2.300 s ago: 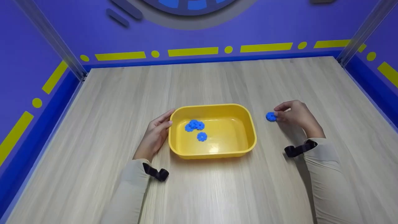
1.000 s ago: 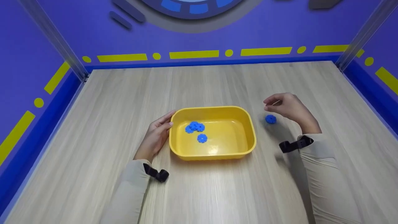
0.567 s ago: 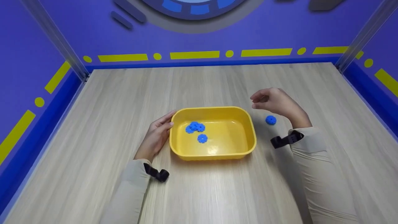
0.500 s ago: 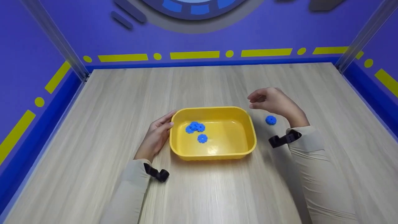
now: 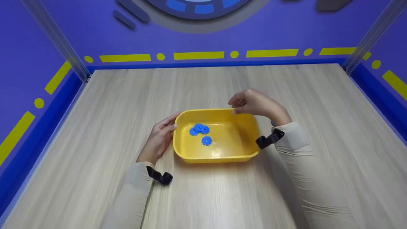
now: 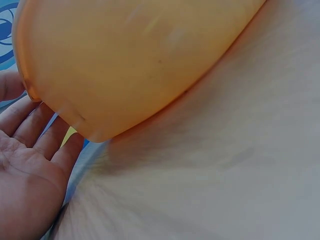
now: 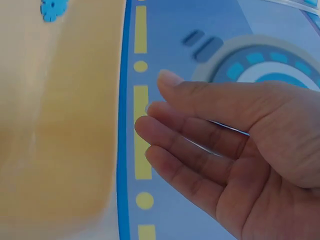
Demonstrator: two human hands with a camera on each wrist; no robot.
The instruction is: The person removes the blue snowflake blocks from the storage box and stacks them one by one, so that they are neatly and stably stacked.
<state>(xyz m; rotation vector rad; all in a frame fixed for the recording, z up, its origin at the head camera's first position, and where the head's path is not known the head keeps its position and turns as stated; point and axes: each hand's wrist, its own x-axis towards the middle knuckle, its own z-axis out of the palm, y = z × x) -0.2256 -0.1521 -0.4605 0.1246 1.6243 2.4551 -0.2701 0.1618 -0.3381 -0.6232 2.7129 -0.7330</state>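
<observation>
A yellow plastic tub (image 5: 235,143) stands on the table. My left hand (image 5: 157,136) grips its left side, the thumb at the rim; in the left wrist view the fingers (image 6: 42,127) lie against the tub's orange-looking wall (image 6: 125,65). Inside lie a small overlapping cluster of blue notched discs (image 5: 199,128) and one separate disc (image 5: 206,141). Over the back right rim hovers my right hand (image 5: 257,103), fingers loosely bent and holding nothing, as the right wrist view confirms. Another blue disc (image 5: 272,123) on the table is mostly hidden behind my right wrist.
The wood-grain table (image 5: 127,95) extends round the tub. Purple panels with yellow marks (image 5: 198,55) enclose its back and sides. Each wrist wears a black camera strap (image 5: 270,139).
My right hand has let go of the blue disc on the table right of the tub, lifted, and moved left over the tub's back right rim. The left hand stays in place.
</observation>
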